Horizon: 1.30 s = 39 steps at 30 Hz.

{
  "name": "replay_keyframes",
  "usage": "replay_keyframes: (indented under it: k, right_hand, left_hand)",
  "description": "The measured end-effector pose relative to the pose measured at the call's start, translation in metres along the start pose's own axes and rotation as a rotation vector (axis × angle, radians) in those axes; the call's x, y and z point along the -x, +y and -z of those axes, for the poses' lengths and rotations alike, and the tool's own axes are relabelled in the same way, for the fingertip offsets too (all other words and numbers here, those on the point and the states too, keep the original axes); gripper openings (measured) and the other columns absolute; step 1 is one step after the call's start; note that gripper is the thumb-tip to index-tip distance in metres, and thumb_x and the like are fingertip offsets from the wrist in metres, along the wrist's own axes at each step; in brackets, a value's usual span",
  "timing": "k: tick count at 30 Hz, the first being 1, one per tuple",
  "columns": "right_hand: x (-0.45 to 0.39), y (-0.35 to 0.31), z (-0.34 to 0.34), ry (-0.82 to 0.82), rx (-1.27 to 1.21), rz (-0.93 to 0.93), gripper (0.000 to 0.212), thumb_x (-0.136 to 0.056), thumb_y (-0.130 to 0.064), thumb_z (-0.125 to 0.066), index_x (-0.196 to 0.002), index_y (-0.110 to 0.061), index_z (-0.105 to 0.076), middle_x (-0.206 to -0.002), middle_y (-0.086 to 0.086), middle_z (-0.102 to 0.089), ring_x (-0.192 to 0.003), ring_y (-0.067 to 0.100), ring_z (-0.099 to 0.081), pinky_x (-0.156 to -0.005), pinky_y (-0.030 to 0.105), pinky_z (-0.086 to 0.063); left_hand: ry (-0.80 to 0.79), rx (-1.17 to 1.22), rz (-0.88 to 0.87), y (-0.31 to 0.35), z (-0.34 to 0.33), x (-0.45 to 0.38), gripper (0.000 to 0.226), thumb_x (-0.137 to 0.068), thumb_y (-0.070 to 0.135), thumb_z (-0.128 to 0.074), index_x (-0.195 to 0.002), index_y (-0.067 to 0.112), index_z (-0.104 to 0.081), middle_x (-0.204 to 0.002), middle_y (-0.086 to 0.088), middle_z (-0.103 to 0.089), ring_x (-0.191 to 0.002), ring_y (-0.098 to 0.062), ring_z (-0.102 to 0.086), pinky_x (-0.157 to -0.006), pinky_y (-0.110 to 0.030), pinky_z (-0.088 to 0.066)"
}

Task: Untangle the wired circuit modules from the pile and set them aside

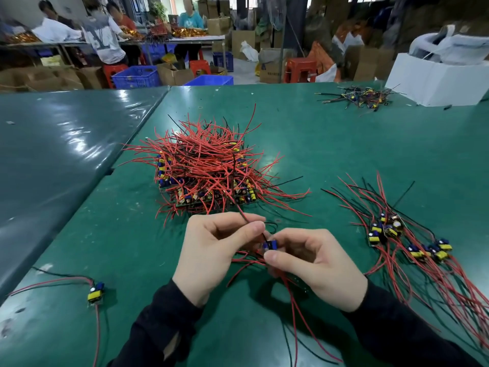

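Your left hand (211, 250) pinches a thin dark wire (242, 214) between thumb and forefinger, just in front of the pile (206, 168); that wire runs up from your fingers toward the pile's near edge. Your right hand (315, 263) is curled around a small module (270, 245) with a blue part showing, held between thumb and fingers just above the green counter (330, 144). The two hands nearly meet at the module, and red and black wires trail from it down toward you, between your dark sleeves.

The pile sits on the counter straight ahead of your hands: a mound of red and black wires with blue and yellow modules packed at its base. To your right, apart from the pile, a loose row of separated modules (407, 242) lies flat with long red wires fanned toward the near edge. To your left, a single module (95, 292) with a yellow part lies alone, its wires spread on the counter. A smaller bundle (357, 98) lies at the far right, beside a white box (436, 80).
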State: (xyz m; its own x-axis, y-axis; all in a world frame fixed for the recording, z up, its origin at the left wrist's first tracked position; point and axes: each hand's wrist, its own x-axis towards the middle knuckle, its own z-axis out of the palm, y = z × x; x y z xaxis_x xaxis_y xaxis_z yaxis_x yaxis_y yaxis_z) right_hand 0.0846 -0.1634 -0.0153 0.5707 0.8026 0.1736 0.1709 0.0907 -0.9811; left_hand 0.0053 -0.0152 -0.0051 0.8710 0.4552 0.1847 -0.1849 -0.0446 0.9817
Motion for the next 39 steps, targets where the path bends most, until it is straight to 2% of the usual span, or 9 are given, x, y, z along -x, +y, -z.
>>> replay_keyframes:
  k: [3, 9, 14, 22, 25, 28, 33, 36, 39]
  right_hand:
    - [0.001, 0.001, 0.002, -0.014, 0.085, 0.004, 0.005, -0.078, -0.019, -0.068, -0.077, -0.014, -0.068, -0.064, -0.004, -0.06, -0.06, 0.009, -0.055, -0.063, 0.021, -0.046]
    - [0.001, 0.005, 0.0, -0.021, 0.107, -0.017, 0.006, -0.077, -0.02, -0.069, -0.075, -0.014, -0.068, -0.062, -0.004, -0.058, -0.058, 0.01, -0.054, -0.06, 0.024, -0.045]
    - [0.0, 0.004, 0.003, 0.011, 0.055, -0.026, 0.009, -0.074, -0.02, -0.071, -0.075, -0.012, -0.072, -0.064, -0.002, -0.064, -0.06, 0.01, -0.055, -0.061, 0.022, -0.045]
    - [0.001, 0.006, 0.002, 0.006, 0.117, -0.03, 0.011, -0.079, -0.014, -0.072, -0.07, -0.012, -0.067, -0.059, -0.003, -0.06, -0.055, 0.009, -0.052, -0.057, 0.019, -0.043]
    - [0.002, 0.004, 0.002, 0.005, 0.139, -0.026, 0.01, -0.075, -0.021, -0.071, -0.072, -0.012, -0.068, -0.06, -0.003, -0.06, -0.057, 0.01, -0.053, -0.059, 0.021, -0.044]
    - [0.002, 0.001, 0.002, -0.031, 0.115, -0.043, 0.006, -0.076, -0.021, -0.069, -0.069, -0.02, -0.071, -0.059, -0.002, -0.061, -0.055, 0.009, -0.054, -0.058, 0.02, -0.045]
    - [-0.003, 0.002, 0.004, 0.105, -0.025, -0.178, 0.05, -0.081, -0.047, -0.055, -0.059, -0.005, -0.072, -0.055, 0.009, -0.066, -0.047, 0.015, -0.059, -0.05, 0.023, -0.048]
    - [-0.004, 0.006, 0.004, 0.161, -0.028, -0.117, 0.061, -0.083, -0.053, -0.059, -0.067, 0.005, -0.069, -0.059, 0.021, -0.06, -0.056, 0.019, -0.055, -0.055, 0.029, -0.046]
    - [-0.002, 0.001, 0.003, 0.061, 0.026, -0.062, 0.033, -0.083, -0.037, -0.063, -0.072, -0.008, -0.074, -0.062, 0.009, -0.063, -0.065, 0.014, -0.053, -0.064, 0.026, -0.044]
  left_hand:
    - [0.002, -0.015, -0.017, -0.001, -0.002, 0.0, 0.004, -0.075, 0.006, -0.071, -0.073, 0.006, -0.074, -0.067, -0.013, -0.072, -0.059, -0.017, -0.067, -0.058, -0.024, -0.056]
    - [0.216, -0.382, -0.281, -0.011, -0.014, 0.006, 0.013, -0.073, -0.002, -0.076, -0.072, 0.01, -0.076, -0.065, 0.004, -0.072, -0.057, -0.007, -0.066, -0.058, -0.022, -0.054]
    - [0.055, 0.0, 0.024, -0.007, -0.008, 0.0, 0.014, -0.068, -0.001, -0.077, -0.072, 0.012, -0.077, -0.07, -0.006, -0.074, -0.062, -0.011, -0.067, -0.06, -0.02, -0.053]
    - [0.076, -0.191, -0.076, -0.009, -0.01, 0.003, 0.018, -0.069, -0.006, -0.077, -0.063, 0.011, -0.073, -0.066, -0.004, -0.072, -0.06, -0.01, -0.064, -0.061, -0.02, -0.051]
    - [0.062, 0.041, 0.078, -0.006, -0.008, 0.002, 0.006, -0.072, 0.006, -0.074, -0.07, 0.001, -0.073, -0.066, -0.013, -0.071, -0.059, -0.016, -0.065, -0.056, -0.022, -0.053]
    - [0.03, 0.169, 0.138, -0.002, -0.002, 0.0, 0.02, -0.069, 0.019, -0.069, -0.075, 0.001, -0.075, -0.067, -0.014, -0.07, -0.058, -0.016, -0.063, -0.055, -0.021, -0.052]
    - [-0.047, 0.232, 0.162, 0.001, -0.009, 0.006, 0.019, -0.068, 0.015, -0.068, -0.075, -0.001, -0.075, -0.062, -0.011, -0.067, -0.049, -0.01, -0.058, -0.048, -0.017, -0.048]
    - [-0.012, 0.259, 0.129, 0.0, -0.012, 0.006, 0.019, -0.065, 0.016, -0.07, -0.073, -0.001, -0.075, -0.061, -0.011, -0.067, -0.05, -0.011, -0.059, -0.049, -0.016, -0.049]
    - [0.069, 0.229, 0.089, -0.001, -0.013, 0.005, 0.021, -0.063, 0.017, -0.072, -0.07, -0.002, -0.073, -0.061, -0.011, -0.067, -0.05, -0.013, -0.063, -0.049, -0.017, -0.05]
